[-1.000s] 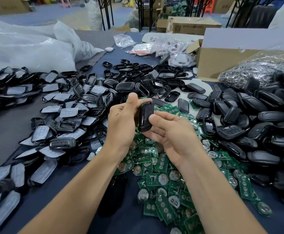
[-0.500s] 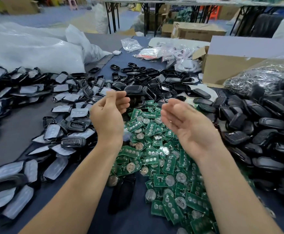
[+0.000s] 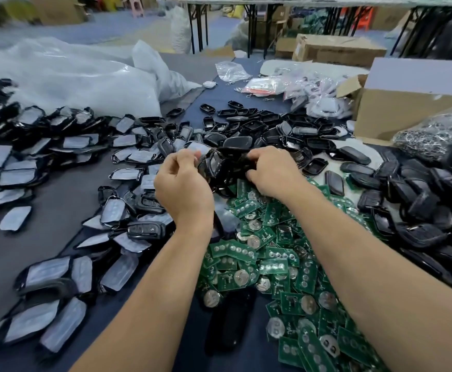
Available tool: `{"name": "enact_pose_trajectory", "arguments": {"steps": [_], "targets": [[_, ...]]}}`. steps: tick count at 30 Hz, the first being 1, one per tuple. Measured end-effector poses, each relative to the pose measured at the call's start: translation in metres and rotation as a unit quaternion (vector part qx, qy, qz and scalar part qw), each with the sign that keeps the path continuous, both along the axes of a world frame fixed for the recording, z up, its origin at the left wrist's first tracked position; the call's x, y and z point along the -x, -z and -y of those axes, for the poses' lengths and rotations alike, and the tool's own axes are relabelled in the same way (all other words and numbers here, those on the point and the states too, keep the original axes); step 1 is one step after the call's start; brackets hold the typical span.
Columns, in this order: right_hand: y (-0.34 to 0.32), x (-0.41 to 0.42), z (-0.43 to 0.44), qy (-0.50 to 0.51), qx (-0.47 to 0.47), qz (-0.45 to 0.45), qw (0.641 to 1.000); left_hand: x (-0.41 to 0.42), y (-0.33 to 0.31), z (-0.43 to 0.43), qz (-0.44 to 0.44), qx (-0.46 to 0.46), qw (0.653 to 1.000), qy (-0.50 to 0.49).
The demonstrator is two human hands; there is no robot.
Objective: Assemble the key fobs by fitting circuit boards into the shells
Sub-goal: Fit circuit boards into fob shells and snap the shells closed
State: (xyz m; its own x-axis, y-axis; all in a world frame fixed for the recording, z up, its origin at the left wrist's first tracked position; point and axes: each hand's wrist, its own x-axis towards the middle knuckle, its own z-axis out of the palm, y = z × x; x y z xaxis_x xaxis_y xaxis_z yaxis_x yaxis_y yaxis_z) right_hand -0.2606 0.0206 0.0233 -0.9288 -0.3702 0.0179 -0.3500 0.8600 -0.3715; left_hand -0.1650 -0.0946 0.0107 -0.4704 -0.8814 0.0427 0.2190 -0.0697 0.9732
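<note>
Both my hands reach into a heap of black key fob shells (image 3: 246, 124) at the middle of the table. My left hand (image 3: 183, 186) has its fingers curled and pinches an upturned shell half (image 3: 214, 166) with a clear film face. My right hand (image 3: 272, 171) curls its fingers over another black shell (image 3: 242, 159) right beside it. A pile of green circuit boards (image 3: 273, 264) with coin cells lies under and in front of my wrists. What the fingertips touch is partly hidden.
Film-covered shell halves (image 3: 45, 170) spread over the left side, with a closed fob (image 3: 145, 229) among them. More black shells (image 3: 421, 197) are heaped on the right. A cardboard box (image 3: 407, 111), a bag of metal rings (image 3: 439, 132) and a white plastic bag (image 3: 71, 76) stand behind.
A second ago both hands held one black fob; half a second ago they were apart and holding nothing. Now they have moved forward into the shell heap and curled onto shells.
</note>
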Motion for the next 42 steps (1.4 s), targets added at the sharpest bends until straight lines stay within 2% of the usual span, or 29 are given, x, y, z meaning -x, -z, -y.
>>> {"name": "enact_pose_trajectory", "arguments": {"steps": [2,4,7,10,12,14,16,19,21,22,23,25,26,27,29,32,36,39,42], "targets": [[0.000,-0.006,-0.001,-0.006,-0.010,-0.040,0.999,0.000,0.000,0.001,0.007,-0.005,1.000,0.004],[0.002,-0.016,-0.010,-0.007,0.025,-0.069,0.997,-0.001,-0.001,0.000,0.014,0.001,1.000,0.008],[0.003,-0.034,-0.030,0.024,0.144,-0.083,0.986,-0.001,-0.002,-0.003,0.028,0.028,0.999,0.017],[0.001,-0.058,-0.049,0.070,0.281,-0.037,0.956,-0.003,-0.003,-0.009,0.044,0.094,0.994,0.044],[-0.002,-0.078,-0.058,0.083,0.398,0.028,0.913,-0.007,-0.005,-0.016,0.028,0.124,0.985,0.117],[-0.005,-0.094,-0.065,0.085,0.506,0.115,0.851,-0.011,-0.007,-0.026,0.011,0.150,0.962,0.229],[-0.004,-0.103,-0.069,0.081,0.572,0.182,0.796,-0.013,-0.006,-0.038,-0.002,0.150,0.936,0.319],[-0.002,-0.108,-0.072,0.072,0.646,0.269,0.711,-0.016,-0.006,-0.050,-0.033,0.089,0.898,0.431],[-0.003,-0.109,-0.074,0.062,0.666,0.305,0.678,-0.017,-0.009,-0.050,-0.048,0.027,0.864,0.501],[-0.005,-0.109,-0.076,0.067,0.660,0.294,0.688,-0.017,-0.010,-0.047,-0.057,-0.006,0.852,0.520],[-0.005,-0.107,-0.079,0.083,0.629,0.244,0.734,-0.017,-0.011,-0.042,-0.064,-0.031,0.846,0.528],[-0.002,-0.101,-0.088,0.130,0.459,0.050,0.878,-0.016,-0.012,-0.033,-0.062,-0.053,0.853,0.516],[-0.001,-0.098,-0.092,0.133,0.365,-0.031,0.921,-0.016,-0.012,-0.030,-0.054,-0.060,0.862,0.501],[0.000,-0.096,-0.094,0.122,0.303,-0.067,0.943,-0.015,-0.013,-0.026,-0.045,-0.070,0.872,0.483],[0.002,-0.098,-0.093,0.093,0.223,-0.054,0.969,-0.014,-0.013,-0.023,-0.023,-0.093,0.890,0.447],[0.010,-0.101,-0.083,0.060,0.089,-0.048,0.993,-0.010,-0.012,-0.021,0.017,-0.106,0.904,0.414],[0.013,-0.100,-0.078,0.035,0.106,-0.047,0.993,-0.008,-0.009,-0.019,0.036,-0.096,0.907,0.409],[0.012,-0.101,-0.080,0.044,0.201,-0.019,0.978,-0.007,-0.009,-0.019,0.035,-0.091,0.903,0.418],[0.007,-0.100,-0.082,0.102,0.389,0.043,0.915,-0.007,-0.008,-0.019,0.049,-0.078,0.889,0.448]]}}
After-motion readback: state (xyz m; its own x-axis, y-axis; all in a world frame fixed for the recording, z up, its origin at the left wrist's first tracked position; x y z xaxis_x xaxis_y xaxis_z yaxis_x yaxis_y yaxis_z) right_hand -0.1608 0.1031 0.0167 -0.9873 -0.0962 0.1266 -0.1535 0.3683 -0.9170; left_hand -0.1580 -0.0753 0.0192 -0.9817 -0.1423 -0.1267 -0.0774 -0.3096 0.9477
